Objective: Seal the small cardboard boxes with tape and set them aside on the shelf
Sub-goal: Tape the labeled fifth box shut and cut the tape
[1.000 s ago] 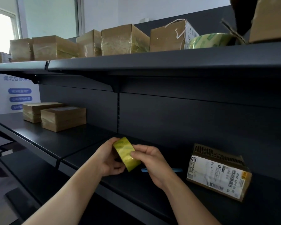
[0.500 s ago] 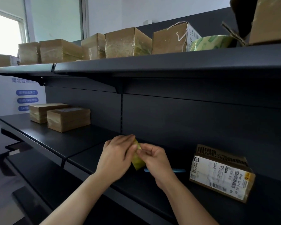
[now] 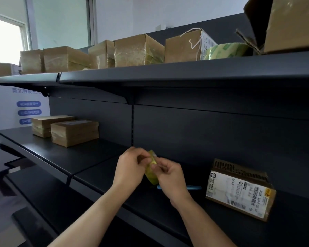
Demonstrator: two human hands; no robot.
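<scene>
A small yellow-green roll of tape (image 3: 151, 172) is held between both hands above the middle shelf (image 3: 89, 155). My left hand (image 3: 131, 166) curls over its left side, fingertips at the roll's top edge. My right hand (image 3: 169, 175) pinches the roll's upper right rim. Most of the roll is hidden by the fingers. A small cardboard box (image 3: 239, 189) with a white shipping label lies tilted on the same shelf to the right, untouched. Two taped boxes (image 3: 73, 131) stand at the shelf's far left.
A blue pen-like tool (image 3: 193, 187) lies on the shelf behind my right wrist. The top shelf (image 3: 168, 72) carries several taped boxes, a large tape roll (image 3: 227, 50) and an open carton (image 3: 292, 24) at the right. A lower shelf (image 3: 43, 189) juts out below.
My left hand has come up over the tape roll, covering most of it, and both sets of fingertips now work at its top edge. The view has shifted slightly left.
</scene>
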